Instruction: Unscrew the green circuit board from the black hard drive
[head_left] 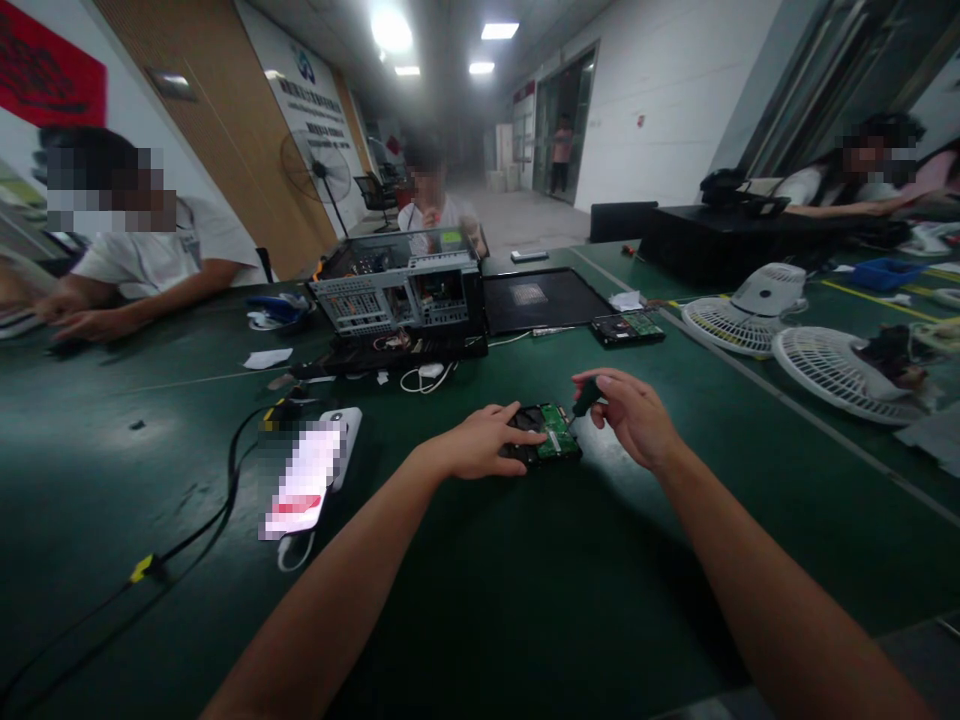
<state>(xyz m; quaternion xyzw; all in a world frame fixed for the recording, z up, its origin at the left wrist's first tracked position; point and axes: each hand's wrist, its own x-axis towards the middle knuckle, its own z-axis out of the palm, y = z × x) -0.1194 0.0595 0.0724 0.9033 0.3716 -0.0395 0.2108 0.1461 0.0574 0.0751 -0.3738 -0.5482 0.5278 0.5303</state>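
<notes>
And here's my left hand (487,442) spread open over the left end of the drive (555,424), which lies lengthwise left-to-right on the counter (465,600), while my right hand (626,412), just off its right end, grips the screwdriver (587,398), shaft slanting down-left onto it.

on the table (480,620) before you, the hard drive (553,428) lies under your left hand (491,440), with a phone (311,470) at nine o'clock from it, a computer case (401,290) at eleven, a panel (566,298) at twelve, another drive (628,329) at one and two fans (821,372) at two.
</notes>
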